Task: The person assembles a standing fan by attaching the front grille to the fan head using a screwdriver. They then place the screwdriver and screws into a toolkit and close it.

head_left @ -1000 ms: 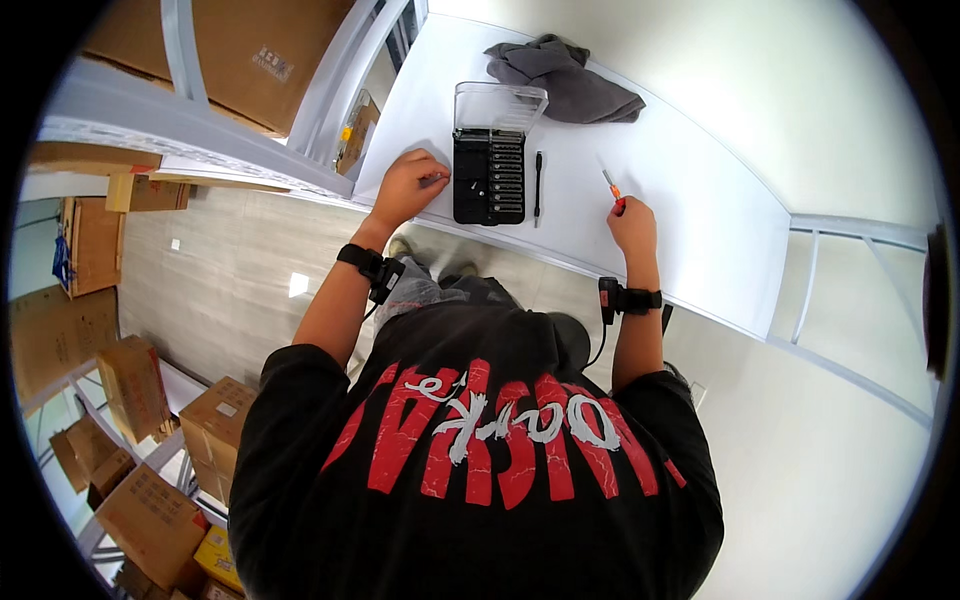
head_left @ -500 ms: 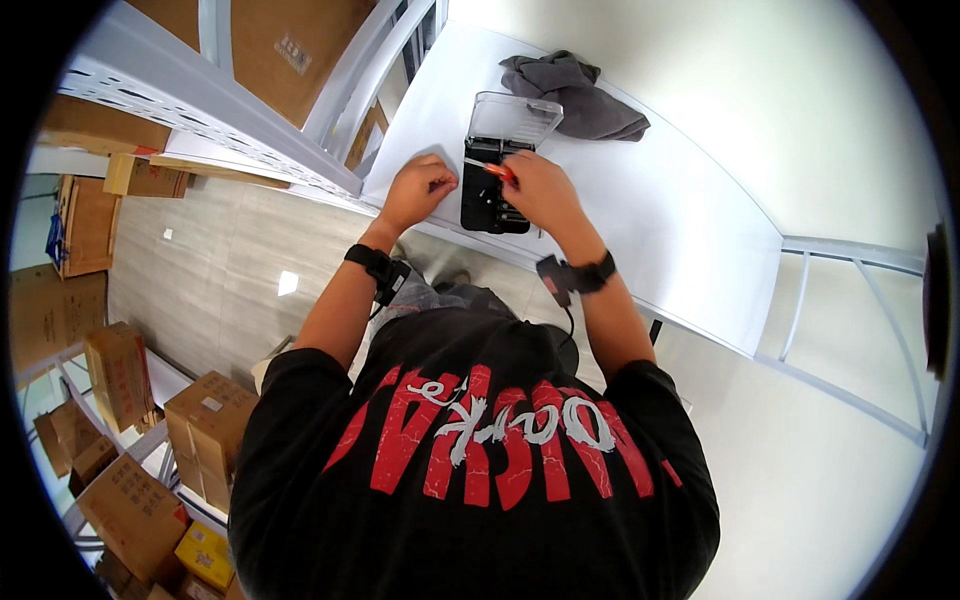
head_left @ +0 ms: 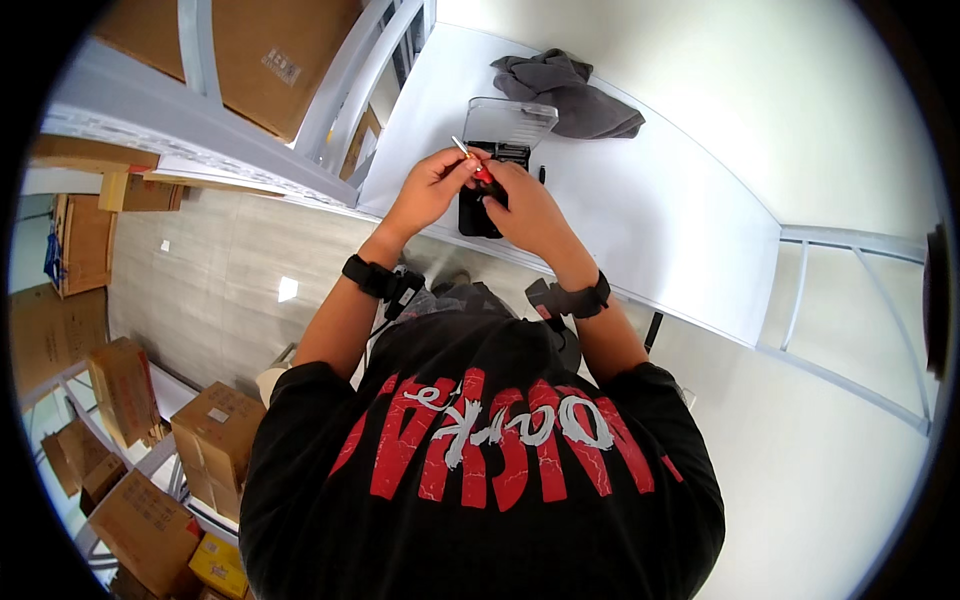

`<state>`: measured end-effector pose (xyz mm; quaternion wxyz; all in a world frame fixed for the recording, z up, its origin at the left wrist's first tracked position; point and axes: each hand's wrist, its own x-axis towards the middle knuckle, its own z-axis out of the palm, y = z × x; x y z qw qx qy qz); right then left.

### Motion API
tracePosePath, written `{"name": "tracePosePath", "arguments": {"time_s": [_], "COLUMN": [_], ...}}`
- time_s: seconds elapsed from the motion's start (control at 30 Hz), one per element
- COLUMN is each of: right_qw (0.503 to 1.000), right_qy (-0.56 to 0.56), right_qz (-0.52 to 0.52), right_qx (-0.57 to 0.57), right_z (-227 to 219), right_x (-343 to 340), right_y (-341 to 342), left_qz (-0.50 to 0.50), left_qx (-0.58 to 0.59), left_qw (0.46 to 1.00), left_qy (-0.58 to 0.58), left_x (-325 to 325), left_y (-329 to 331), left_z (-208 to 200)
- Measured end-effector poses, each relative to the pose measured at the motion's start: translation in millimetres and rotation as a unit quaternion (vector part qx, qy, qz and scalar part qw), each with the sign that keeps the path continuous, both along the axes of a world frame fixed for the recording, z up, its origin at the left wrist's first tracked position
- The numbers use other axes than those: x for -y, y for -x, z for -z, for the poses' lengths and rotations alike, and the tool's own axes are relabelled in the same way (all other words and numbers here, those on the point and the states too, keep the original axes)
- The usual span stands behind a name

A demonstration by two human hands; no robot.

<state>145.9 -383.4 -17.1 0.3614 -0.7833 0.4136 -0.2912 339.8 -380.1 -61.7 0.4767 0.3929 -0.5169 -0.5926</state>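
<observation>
The right hand (head_left: 532,208) hides much of the black tool case (head_left: 478,224) and part of a dark rod (head_left: 543,174). Over the case, it grips the red-handled screwdriver (head_left: 484,174), whose shaft the left hand (head_left: 430,192) pinches; overlapping fingers blur the exact contact. The case's clear lid (head_left: 512,118) stands open; its small contents are indistinct. A gray cloth (head_left: 568,98) lies far on the white table (head_left: 680,220), cardboard boxes (head_left: 212,435) left.
</observation>
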Motion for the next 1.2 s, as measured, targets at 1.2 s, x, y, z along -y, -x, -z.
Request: {"name": "tracePosePath", "arguments": {"time_s": [1.2], "right_qw": [0.979], "right_qy": [-0.018], "right_qz": [0.025], "right_qx": [-0.199], "right_z": [33.7], "right_x": [34.2], "right_y": [-38.1], "left_qz": [-0.101], "left_qx": [0.096], "left_qw": [0.969], "left_qy": [-0.202], "left_x": [-4.3], "left_y": [-4.4], "left_z": [53.0]}}
